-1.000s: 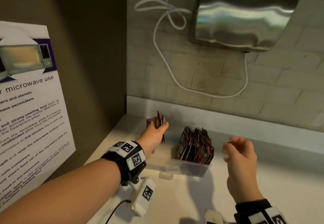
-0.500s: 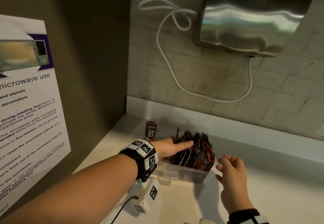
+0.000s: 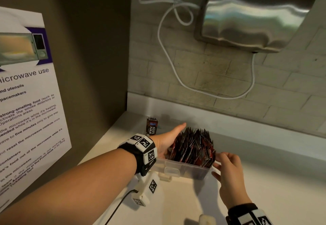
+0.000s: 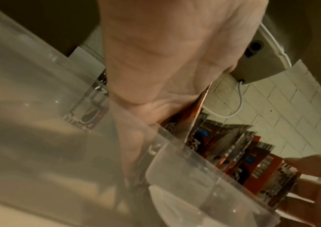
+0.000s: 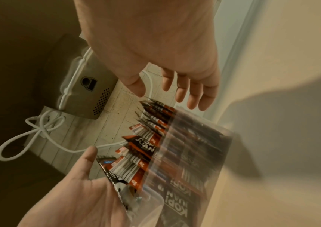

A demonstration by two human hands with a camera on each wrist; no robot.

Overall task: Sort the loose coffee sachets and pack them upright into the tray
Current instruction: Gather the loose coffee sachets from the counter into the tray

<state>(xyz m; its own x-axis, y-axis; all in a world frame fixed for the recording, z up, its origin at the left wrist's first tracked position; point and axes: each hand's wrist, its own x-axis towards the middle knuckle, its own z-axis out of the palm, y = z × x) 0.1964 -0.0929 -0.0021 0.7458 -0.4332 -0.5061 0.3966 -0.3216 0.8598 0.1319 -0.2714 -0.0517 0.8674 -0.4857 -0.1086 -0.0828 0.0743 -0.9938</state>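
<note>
Standing packed on end, the red-and-black coffee sachets (image 3: pixel 193 145) fill the clear plastic tray (image 3: pixel 187 169), which sits between the two hands on the pale counter (image 3: pixel 275 180). At the tray's left end, the left hand (image 3: pixel 170 137) lies flat against the outermost sachets, fingers straight and together, holding nothing. At the tray's right end, the right hand (image 3: pixel 228 169) has its fingers relaxed and spread wide, its fingertips at the tray's corner and the last sachets; whether they touch is unclear. One loose sachet (image 3: pixel 151 126) stands just beyond the left hand. Above both hands, a steel hand dryer (image 3: pixel 255 15) and its white cable (image 3: pixel 169 52) hang on the brick wall, and a microwave notice (image 3: pixel 26 101) is posted left of the left arm.
</note>
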